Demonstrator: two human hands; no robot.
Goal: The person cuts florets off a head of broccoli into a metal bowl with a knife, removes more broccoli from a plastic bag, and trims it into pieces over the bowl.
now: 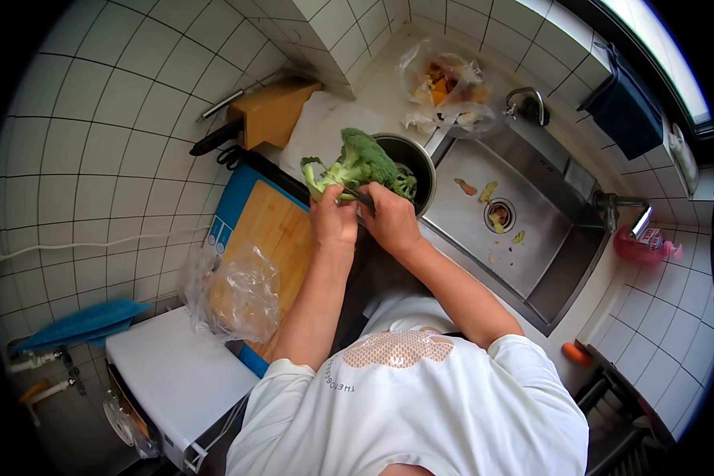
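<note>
My left hand is closed round the stem of a large head of broccoli, whose green crown points away from me. In my right hand is a knife; its dark handle shows, while most of the blade is hidden by the stem and fingers. The broccoli is over the near-left part of a steel pot. Some green florets show inside the pot, partly covered by the crown.
Right of the pot is a steel sink with peelings round its drain. A clear bag of scraps lies behind. At left are a wooden knife block, a bamboo cutting board and a clear plastic bag.
</note>
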